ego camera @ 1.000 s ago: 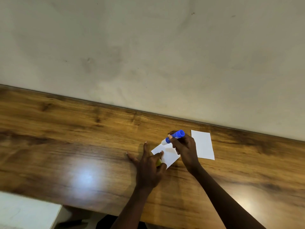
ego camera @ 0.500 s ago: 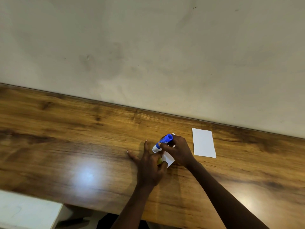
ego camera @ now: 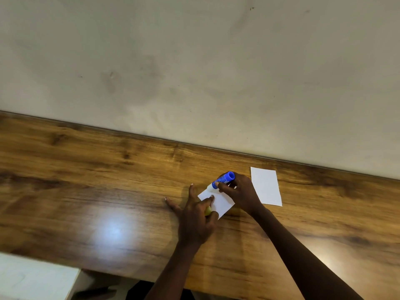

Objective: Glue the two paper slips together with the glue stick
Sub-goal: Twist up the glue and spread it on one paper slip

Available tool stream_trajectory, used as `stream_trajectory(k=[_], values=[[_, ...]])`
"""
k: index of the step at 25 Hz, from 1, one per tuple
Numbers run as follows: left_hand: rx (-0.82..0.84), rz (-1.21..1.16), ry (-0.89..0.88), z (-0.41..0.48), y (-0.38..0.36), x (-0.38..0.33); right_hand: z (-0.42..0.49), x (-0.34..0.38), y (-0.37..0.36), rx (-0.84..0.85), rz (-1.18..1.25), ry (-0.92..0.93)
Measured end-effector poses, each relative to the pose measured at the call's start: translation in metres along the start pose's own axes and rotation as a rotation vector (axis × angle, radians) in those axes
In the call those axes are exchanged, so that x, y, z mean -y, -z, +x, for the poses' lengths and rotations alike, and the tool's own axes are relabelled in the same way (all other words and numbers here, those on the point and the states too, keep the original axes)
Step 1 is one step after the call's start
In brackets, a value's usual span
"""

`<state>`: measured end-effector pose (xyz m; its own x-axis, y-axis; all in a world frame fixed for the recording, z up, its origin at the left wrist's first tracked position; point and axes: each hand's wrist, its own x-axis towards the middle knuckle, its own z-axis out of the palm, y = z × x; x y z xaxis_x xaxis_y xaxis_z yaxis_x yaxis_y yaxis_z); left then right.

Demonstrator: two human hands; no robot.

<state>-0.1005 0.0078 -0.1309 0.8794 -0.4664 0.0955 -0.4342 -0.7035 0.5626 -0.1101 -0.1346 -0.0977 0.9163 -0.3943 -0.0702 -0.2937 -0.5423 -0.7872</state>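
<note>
A white paper slip (ego camera: 220,202) lies tilted on the wooden desk (ego camera: 108,191). My left hand (ego camera: 194,219) presses it down with straight, spread fingers, forefinger on the paper. A small yellow-green thing (ego camera: 207,211) shows between its thumb and forefinger. My right hand (ego camera: 240,191) grips a blue glue stick (ego camera: 224,178), tilted with its white tip down on the slip's far left corner. A second white slip (ego camera: 267,187) lies flat just right of my right hand, untouched.
The desk's back edge meets a pale wall (ego camera: 194,72). A white surface (ego camera: 32,280) sits below the desk's front edge at the lower left. A bright light reflection lies on the desk left of my hands.
My right hand slid the glue stick left across the slip, then back a little to the right. My left hand stayed pressing the slip.
</note>
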Motion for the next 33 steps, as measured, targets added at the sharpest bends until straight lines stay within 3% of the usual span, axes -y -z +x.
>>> stream_trajectory(k=[14,28,30,33], values=[[0.028,0.017,0.027,-0.001,0.002,-0.001,0.021,-0.015,0.025,-0.138,-0.043,-0.068],[0.03,0.0,0.041,-0.002,0.003,-0.002,0.025,-0.016,0.034,-0.151,-0.055,-0.049],[0.022,-0.01,0.042,-0.002,0.003,-0.002,0.025,-0.015,0.035,-0.149,-0.015,-0.063],[0.029,0.0,0.042,-0.002,0.003,-0.003,0.017,-0.016,0.036,-0.228,0.271,-0.168]])
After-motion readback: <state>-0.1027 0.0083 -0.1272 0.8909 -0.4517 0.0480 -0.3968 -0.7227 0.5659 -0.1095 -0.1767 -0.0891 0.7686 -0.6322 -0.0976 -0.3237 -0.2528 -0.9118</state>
